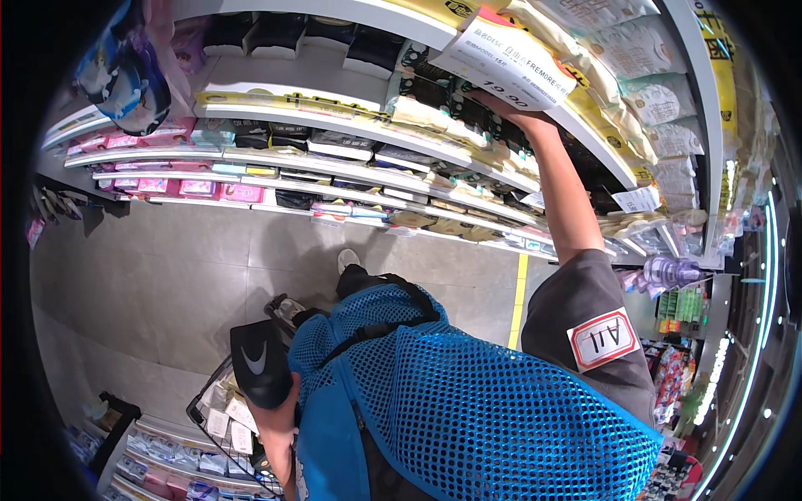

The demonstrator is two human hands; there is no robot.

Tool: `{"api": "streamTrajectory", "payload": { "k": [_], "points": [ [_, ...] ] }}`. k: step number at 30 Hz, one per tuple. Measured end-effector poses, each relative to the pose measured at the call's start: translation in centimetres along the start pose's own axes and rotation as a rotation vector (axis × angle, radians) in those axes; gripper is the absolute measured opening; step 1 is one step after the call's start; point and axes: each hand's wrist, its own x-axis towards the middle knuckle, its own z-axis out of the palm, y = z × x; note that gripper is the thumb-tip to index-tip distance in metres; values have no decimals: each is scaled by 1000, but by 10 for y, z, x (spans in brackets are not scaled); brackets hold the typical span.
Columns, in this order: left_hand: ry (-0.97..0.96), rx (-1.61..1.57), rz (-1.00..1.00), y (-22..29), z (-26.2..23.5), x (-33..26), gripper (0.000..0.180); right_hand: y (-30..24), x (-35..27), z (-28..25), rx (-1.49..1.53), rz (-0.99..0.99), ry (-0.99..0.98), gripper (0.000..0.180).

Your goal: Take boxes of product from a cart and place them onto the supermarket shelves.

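Note:
My right arm stretches up to the shelf on the far side. My right hand point(525, 115) is among dark patterned packages point(426, 79), beneath a white and red price card point(510, 71) that covers part of it. Its fingers are mostly hidden, so I cannot tell whether it grips a package. Low at the left, my left hand point(280, 409) is against a black rounded object point(259, 363) with a grey curved mark. That object hides the fingers. Beside it is a wire cart point(200, 409) with white and beige packages point(230, 417) in it.
Shelves point(334, 125) of pink, black and pale packages curve across the far side. A clear plastic bag with a blue and black item point(125, 75) hangs at the upper left. Another shelf point(159, 451) stands at the lower left. A yellow line point(519, 301) crosses the grey floor point(159, 275).

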Motion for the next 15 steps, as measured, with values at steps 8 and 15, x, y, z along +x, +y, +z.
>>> {"api": "streamTrajectory", "payload": {
  "k": [8,15],
  "points": [
    [23,10,17,-11,-2,-2,64,-29,1,-11,-75,-34,25,53],
    [-9,70,42,16,7,-6,50,-74,33,18,-100,-7,102,53]
  ]
}}
